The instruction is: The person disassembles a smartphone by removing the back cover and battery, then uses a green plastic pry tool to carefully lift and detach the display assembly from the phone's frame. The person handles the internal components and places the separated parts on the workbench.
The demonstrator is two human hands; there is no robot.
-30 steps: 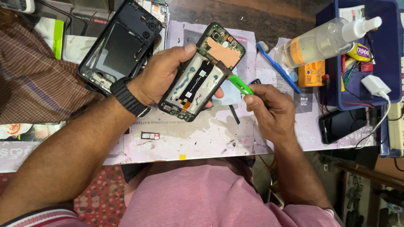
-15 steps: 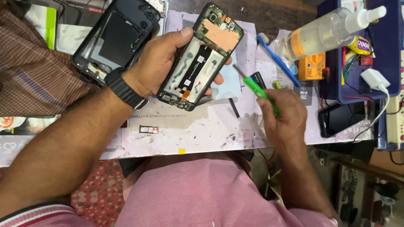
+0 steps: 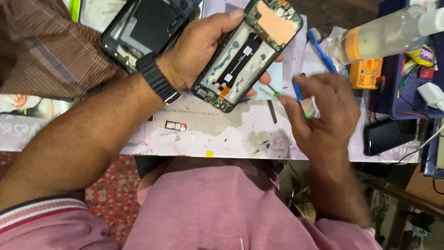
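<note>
I see my left hand [image 3: 199, 51] clamped around the opened phone [image 3: 247, 53], held tilted above the work mat [image 3: 222, 132]. My right hand [image 3: 319, 113], blurred, pinches a green-tipped tool [image 3: 277, 94] just beside the phone's lower edge. Beyond it a clear bottle [image 3: 379, 34] of yellowish liquid lies across a blue tray [image 3: 393, 99], next to an orange box [image 3: 365, 74]. A small card tray [image 3: 175, 125] rests on the stained mat.

Bare mat [image 3: 222, 132] below opened phone [image 3: 245, 51], bottle [image 3: 379, 34] and black phone [image 3: 386, 136] crowding the right
</note>
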